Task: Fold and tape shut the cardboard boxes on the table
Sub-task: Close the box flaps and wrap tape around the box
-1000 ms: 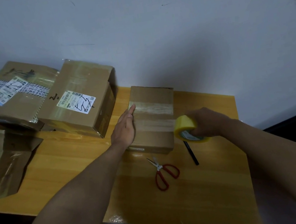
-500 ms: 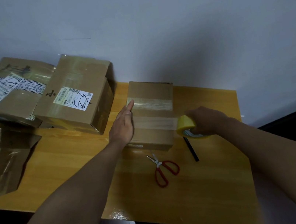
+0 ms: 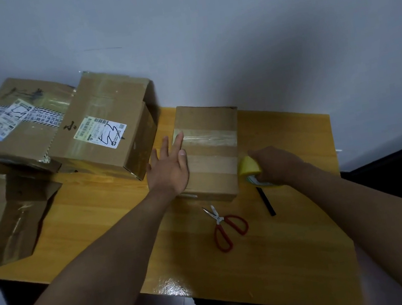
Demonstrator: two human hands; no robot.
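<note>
Flat, left hand point(image 3: 171, 169) touches box point(image 3: 210, 151); right hand point(image 3: 275, 165) grips tape roll point(image 3: 250, 171).

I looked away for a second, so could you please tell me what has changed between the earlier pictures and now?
The left hand has spread its fingers; it was flat with fingers together against the left edge of the small box, and it is still there. The right hand still grips the yellow tape roll at the box's right side, now slightly lower. The scissors, black pen and other boxes have not moved.
</note>
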